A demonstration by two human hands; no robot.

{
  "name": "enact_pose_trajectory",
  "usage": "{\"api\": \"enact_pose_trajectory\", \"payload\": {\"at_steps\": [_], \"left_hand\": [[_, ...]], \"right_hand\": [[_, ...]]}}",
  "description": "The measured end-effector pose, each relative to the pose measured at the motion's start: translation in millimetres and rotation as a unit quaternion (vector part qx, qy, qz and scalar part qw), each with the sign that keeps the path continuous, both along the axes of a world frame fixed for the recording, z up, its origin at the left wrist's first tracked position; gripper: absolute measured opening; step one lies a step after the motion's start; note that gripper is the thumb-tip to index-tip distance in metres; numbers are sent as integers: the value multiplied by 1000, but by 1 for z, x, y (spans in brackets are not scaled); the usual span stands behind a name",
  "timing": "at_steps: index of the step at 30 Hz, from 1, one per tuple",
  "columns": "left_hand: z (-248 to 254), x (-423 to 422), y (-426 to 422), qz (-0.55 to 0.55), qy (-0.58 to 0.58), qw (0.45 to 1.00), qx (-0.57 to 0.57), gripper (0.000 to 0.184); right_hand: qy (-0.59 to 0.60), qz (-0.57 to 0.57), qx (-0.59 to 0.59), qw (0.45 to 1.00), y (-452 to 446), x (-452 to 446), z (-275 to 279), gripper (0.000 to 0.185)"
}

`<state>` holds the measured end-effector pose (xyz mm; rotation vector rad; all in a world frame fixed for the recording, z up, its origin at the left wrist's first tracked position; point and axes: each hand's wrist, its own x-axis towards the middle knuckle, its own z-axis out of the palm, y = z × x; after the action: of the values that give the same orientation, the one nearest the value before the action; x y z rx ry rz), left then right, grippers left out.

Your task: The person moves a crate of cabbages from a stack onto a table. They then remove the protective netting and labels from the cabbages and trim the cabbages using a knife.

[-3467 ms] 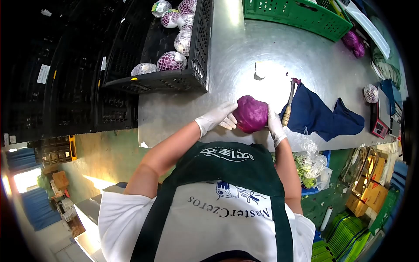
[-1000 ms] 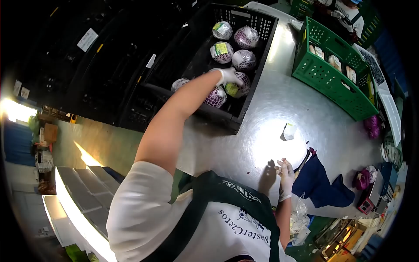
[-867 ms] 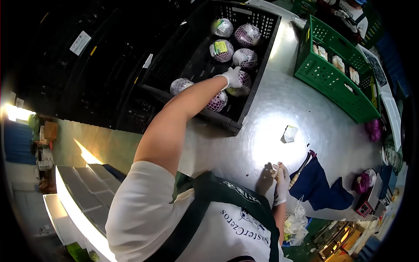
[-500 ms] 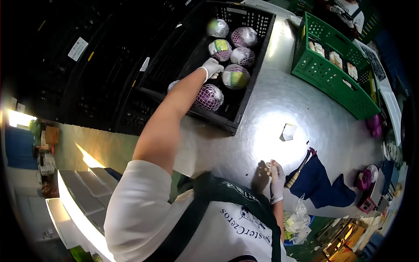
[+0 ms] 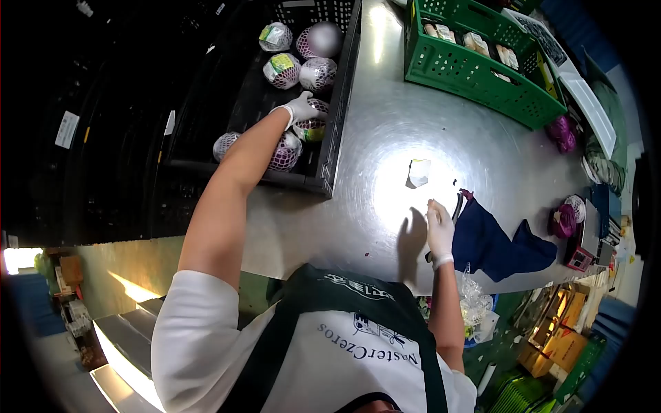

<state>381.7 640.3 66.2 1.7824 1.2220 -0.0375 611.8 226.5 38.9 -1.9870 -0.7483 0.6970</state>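
My left hand, in a white glove, reaches into a black crate at the upper left. Its fingers are closed over the top of a purple cabbage in a net and film with a yellow-green label. Several more net-wrapped purple cabbages lie around it in the crate. Over the steel table, my right hand, also gloved, has its fingers drawn together at the left edge of a dark blue cloth. A dark tip shows beneath it, but whatever is in its grip is hidden.
A small pale scrap lies on the steel table. A green crate with packed goods stands at the upper right. Purple net bundles sit along the right side, beside a small red device.
My left hand has gone from beside the labelled cabbage to over its top. My right hand has moved onto the wooden-handled tool's place by the cloth, and that handle no longer shows. The view has shifted.
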Motion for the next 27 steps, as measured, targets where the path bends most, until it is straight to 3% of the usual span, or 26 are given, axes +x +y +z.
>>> {"api": "enact_pose_trajectory", "payload": {"at_steps": [1, 2, 3, 6, 7, 9, 11, 12, 14, 15, 16, 17, 18, 19, 20, 21, 23, 27], "left_hand": [[20, -1, -8, -6, -35, 998, -58, 79], [32, -2, -11, -21, -78, 994, -71, 76], [6, -7, 0, 4, -140, 989, -53, 32], [23, -13, -4, 50, -108, 991, -66, 41], [-15, -19, 22, 59, -86, 992, -74, 45], [-31, -27, 38, 6, -152, 984, -91, 52], [-15, -32, 39, 88, -86, 981, -151, 61], [-2, -36, 32, 110, -134, 969, -175, 61], [43, -44, 14, 141, -207, 940, -230, 65], [40, -51, 25, 127, -230, 934, -243, 68], [44, -55, 26, 155, -276, 911, -262, 68], [50, -57, 24, 180, -324, 885, -282, 69], [70, -57, 13, 145, -385, 866, -284, 66], [86, -52, 3, 128, -438, 849, -264, 61], [98, -46, -7, 115, -482, 827, -266, 60], [108, -41, -18, 102, -524, 801, -269, 59], [115, -28, -43, 66, -603, 758, -240, 62], [136, 6, -123, -45, -670, 676, -302, 69]], "right_hand": [[-56, 6, 32, 998, 19, 3, -10, 32], [-187, -4, 38, 982, 42, 1, -18, 31], [-313, -15, 46, 948, 61, -3, -26, 30], [-248, 71, -55, 965, 87, 7, -58, 24], [-239, 60, -29, 969, 85, 4, -67, 16], [-164, 175, -71, 968, 71, -1, -63, 22], [7, 277, -143, 950, 32, -12, -15, 33], [-20, 407, -229, 884, 10, -2, 3, 40], [233, 366, -128, 892, -60, 8, 46, 38], [245, 355, -191, 882, -92, 26, 67, 40], [229, 256, -297, 891, -128, 39, 87, 41], [137, 234, -291, 917, -181, 68, 56, 49], [28, 198, -317, 927, -204, 77, 72, 56], [-170, 212, -352, 895, -225, 91, 80, 64], [-213, 148, -350, 900, -235, 95, 86, 64], [-172, 83, -304, 933, -234, 96, 91, 57], [-127, 17, -105, 986, -212, 82, 100, 45], [-62, 64, 107, 990, -103, 10, 148, 36]]}}
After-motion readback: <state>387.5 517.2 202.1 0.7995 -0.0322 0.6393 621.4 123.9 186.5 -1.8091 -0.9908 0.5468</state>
